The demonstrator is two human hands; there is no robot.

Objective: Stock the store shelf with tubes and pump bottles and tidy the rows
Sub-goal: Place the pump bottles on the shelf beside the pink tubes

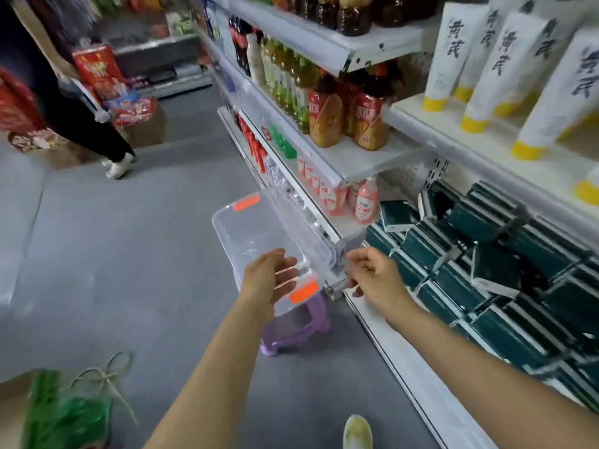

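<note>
A clear plastic bin (252,231) with orange latches stands on a purple stool (291,332) beside the shelf; it looks empty. My left hand (269,280) reaches over its near end with relaxed fingers, just above the orange latch, holding nothing. My right hand (372,273) hovers by the shelf corner with loosely curled fingers and holds nothing. White tubes with yellow caps (499,72) stand on the upper right shelf. Pink pump bottles (366,202) stand on a lower shelf left of dark green boxes (486,260).
Drink bottles (327,115) fill the shelves further along the aisle. Another person (81,108) stands at far left near red snack packs on cardboard boxes. A green bag (61,413) with string lies on the grey floor at bottom left. My shoe (356,432) shows below.
</note>
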